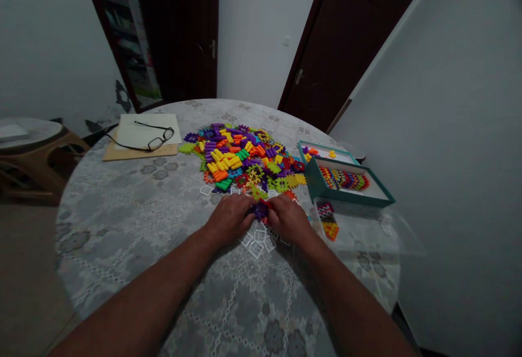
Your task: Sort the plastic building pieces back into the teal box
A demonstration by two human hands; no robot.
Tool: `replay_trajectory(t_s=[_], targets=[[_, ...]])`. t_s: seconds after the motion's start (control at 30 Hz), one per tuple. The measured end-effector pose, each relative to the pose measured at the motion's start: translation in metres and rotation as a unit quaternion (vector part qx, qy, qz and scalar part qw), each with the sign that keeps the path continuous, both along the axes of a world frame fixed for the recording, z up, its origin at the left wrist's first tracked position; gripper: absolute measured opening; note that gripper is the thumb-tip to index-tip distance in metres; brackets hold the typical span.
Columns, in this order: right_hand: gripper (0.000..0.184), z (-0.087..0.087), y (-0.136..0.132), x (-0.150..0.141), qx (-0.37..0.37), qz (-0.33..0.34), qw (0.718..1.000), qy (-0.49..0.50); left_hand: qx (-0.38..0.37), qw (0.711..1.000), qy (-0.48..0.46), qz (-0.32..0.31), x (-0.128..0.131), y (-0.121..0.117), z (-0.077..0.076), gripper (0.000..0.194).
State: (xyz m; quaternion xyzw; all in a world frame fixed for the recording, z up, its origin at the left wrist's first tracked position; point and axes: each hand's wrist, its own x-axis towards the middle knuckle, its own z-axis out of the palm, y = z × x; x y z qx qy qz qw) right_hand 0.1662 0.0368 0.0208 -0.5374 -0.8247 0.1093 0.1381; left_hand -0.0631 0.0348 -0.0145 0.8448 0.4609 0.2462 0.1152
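My left hand (230, 217) and my right hand (290, 218) meet at the near side of a heap of colourful plastic building pieces (240, 156). Between them is a purple toothed building piece (260, 211), which my left fingers grip. A red building piece (266, 203) is pinched in my right fingers against the purple one. The fingertips partly hide both pieces. Several small white window-frame pieces (256, 248) lie on the table just below my hands, and another white frame piece (206, 190) lies to the left.
The round table (134, 226) has a patterned grey cloth. Eyeglasses (157, 141) rest on papers (122, 129) at the back left. On the right stand a teal box (346, 196) with rows of colourful pieces, its teal-edged lid (326, 153) and a clear plastic container (359, 232).
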Motion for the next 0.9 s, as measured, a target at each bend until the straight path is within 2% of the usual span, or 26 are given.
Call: replay_trajectory(t_s=[0.1, 0.2, 0.33, 0.4, 0.5, 0.6, 0.67, 0.77, 0.83, 0.9], targets=[[0.02, -0.009, -0.001, 0.007, 0.015, -0.001, 0.995, 0.104, 0.002, 1.0, -0.021, 0.0, -0.002, 0.0, 0.0, 0.022], [0.022, -0.011, 0.0, 0.013, 0.021, -0.045, 0.975, 0.217, 0.006, 0.998, -0.062, 0.004, -0.004, -0.002, 0.001, 0.022], [0.038, -0.01, -0.001, 0.017, 0.016, -0.065, 0.958, 0.279, 0.016, 0.992, -0.123, 0.011, -0.006, -0.004, 0.004, 0.029], [0.041, -0.011, -0.002, 0.014, 0.014, -0.037, 0.96, 0.279, 0.019, 0.989, -0.144, 0.008, -0.006, -0.005, 0.006, 0.036], [0.043, -0.015, -0.006, 0.006, 0.006, 0.045, 0.962, 0.271, 0.0, 0.987, -0.16, -0.011, -0.003, -0.006, 0.009, 0.042], [0.043, -0.018, -0.008, -0.001, 0.006, 0.095, 0.961, 0.258, -0.036, 0.986, -0.162, -0.025, -0.002, -0.006, 0.014, 0.033], [0.045, -0.018, -0.01, -0.001, 0.024, 0.083, 0.966, 0.243, -0.051, 0.984, -0.17, 0.01, -0.004, -0.005, 0.018, 0.024], [0.05, -0.014, -0.014, -0.001, 0.028, 0.097, 0.978, 0.18, -0.068, 0.97, -0.205, 0.114, -0.009, -0.003, 0.025, 0.019], [0.046, -0.009, -0.018, -0.003, 0.01, 0.123, 0.986, 0.113, -0.075, 0.957, -0.222, 0.172, -0.012, -0.001, 0.029, 0.02], [0.038, -0.006, -0.021, -0.007, -0.007, 0.126, 0.99, 0.054, -0.076, 0.952, -0.223, 0.197, -0.012, 0.0, 0.03, 0.02]])
